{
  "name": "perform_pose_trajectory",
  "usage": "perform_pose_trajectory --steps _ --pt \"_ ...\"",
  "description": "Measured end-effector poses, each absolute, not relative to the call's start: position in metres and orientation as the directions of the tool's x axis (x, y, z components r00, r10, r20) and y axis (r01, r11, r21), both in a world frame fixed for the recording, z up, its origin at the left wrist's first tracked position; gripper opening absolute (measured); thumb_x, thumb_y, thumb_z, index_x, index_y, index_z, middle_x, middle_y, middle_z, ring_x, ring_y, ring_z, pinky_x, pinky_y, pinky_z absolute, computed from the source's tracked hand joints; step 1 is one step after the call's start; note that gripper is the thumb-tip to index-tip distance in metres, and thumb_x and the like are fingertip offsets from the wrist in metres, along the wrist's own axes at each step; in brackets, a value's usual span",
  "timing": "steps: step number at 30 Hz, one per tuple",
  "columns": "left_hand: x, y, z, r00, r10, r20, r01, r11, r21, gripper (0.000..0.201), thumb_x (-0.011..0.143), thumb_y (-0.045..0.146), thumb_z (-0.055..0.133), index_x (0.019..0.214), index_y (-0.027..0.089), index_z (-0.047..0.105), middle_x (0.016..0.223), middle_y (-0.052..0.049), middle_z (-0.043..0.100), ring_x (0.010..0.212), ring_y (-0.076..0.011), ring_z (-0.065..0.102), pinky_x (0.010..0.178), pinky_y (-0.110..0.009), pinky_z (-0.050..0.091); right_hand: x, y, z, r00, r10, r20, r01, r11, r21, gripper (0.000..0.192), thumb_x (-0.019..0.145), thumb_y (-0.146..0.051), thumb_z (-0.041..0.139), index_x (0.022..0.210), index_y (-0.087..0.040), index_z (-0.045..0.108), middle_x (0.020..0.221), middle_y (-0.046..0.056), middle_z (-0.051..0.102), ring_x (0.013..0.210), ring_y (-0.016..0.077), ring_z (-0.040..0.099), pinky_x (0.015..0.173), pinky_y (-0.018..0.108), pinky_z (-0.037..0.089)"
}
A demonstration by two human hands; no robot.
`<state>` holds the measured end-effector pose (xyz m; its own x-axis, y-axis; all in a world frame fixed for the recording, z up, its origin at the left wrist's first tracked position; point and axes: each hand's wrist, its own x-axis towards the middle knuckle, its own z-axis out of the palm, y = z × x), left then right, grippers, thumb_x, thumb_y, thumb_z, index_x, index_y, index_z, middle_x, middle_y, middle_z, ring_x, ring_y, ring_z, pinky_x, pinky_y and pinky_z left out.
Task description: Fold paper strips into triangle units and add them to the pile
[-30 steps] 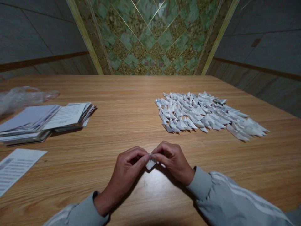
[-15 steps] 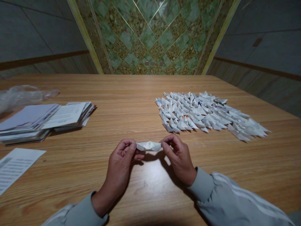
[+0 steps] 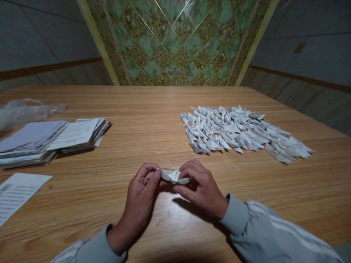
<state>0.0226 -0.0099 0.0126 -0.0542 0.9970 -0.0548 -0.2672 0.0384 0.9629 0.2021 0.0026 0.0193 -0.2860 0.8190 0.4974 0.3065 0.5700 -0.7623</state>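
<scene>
A small folded paper boat with print on it is held just above the table in front of me. My left hand pinches its left end between thumb and fingers. Around its right side curls my right hand, fingers on the upper edge near the middle peak and thumb below. The right end of the boat is partly hidden by those fingers. Many similar paper boats lie packed together on the table, beyond my right hand.
Stacks of printed paper lie at the left on the wooden table. A single printed sheet rests nearer to me. Behind the stacks is a crumpled clear plastic bag. A tiled wall stands beyond the far edge.
My right hand has shifted left from the boat's right tip toward its middle, with fingers over the edge. The boat looks slightly tilted and more opened. My left hand keeps its pinch.
</scene>
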Motion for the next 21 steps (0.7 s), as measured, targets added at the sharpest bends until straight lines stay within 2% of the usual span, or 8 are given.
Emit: perform_pose_trajectory --steps 4,9,15,18,21 --pt "0.0262 -0.0116 0.0152 -0.018 0.996 -0.092 -0.33 0.081 0.94 0.03 0.083 0.043 0.073 0.083 0.02 0.055 0.073 0.002 0.068 0.069 -0.0146 0.066 0.068 -0.028 0.057 0.2011 0.0033 0.0153 -0.197 0.902 0.384 0.328 0.43 -0.841 0.019 0.086 -0.025 0.068 0.07 -0.019 0.06 0.07 0.001 0.063 0.069 0.0162 0.057 0.063 0.028 0.04" --pt "0.028 -0.0123 0.0176 -0.002 0.992 -0.129 -0.368 0.119 0.922 0.035 0.079 0.046 0.076 0.082 0.019 0.054 0.073 0.001 0.068 0.069 -0.0154 0.067 0.067 -0.027 0.057 0.2023 0.0044 0.015 -0.189 0.9 0.392 0.321 0.434 -0.842 0.018 0.086 -0.025 0.067 0.071 -0.019 0.059 0.072 0.001 0.062 0.07 0.016 0.057 0.064 0.028 0.04" --pt "0.0275 -0.0114 0.0199 -0.037 0.993 -0.113 -0.167 0.105 0.98 0.043 0.061 0.026 0.088 0.09 0.021 0.056 0.075 0.004 0.069 0.068 -0.0134 0.067 0.063 -0.022 0.052 0.2013 0.0036 0.0156 -0.197 0.866 0.46 0.376 0.5 -0.78 0.017 0.083 -0.019 0.066 0.069 -0.02 0.056 0.07 0.001 0.061 0.069 0.0156 0.056 0.062 0.027 0.04" --pt "0.0279 -0.0108 0.0192 -0.062 0.994 -0.089 -0.125 0.081 0.989 0.037 0.065 0.027 0.084 0.088 0.02 0.057 0.072 0.004 0.068 0.066 -0.0119 0.064 0.062 -0.021 0.051 0.2005 0.0022 0.0169 -0.188 0.899 0.396 0.367 0.438 -0.82 0.01 0.08 -0.02 0.068 0.078 -0.02 0.059 0.074 0.0 0.063 0.069 0.0148 0.058 0.061 0.026 0.041" --pt "0.0276 -0.0099 0.0167 -0.06 0.993 -0.101 -0.129 0.093 0.987 0.036 0.066 0.029 0.084 0.087 0.019 0.056 0.069 0.005 0.066 0.062 -0.0111 0.061 0.058 -0.02 0.048 0.2002 0.0016 0.0178 -0.164 0.933 0.32 0.302 0.357 -0.884 0.012 0.079 -0.023 0.071 0.085 -0.02 0.06 0.077 -0.001 0.065 0.069 0.014 0.059 0.061 0.024 0.043"
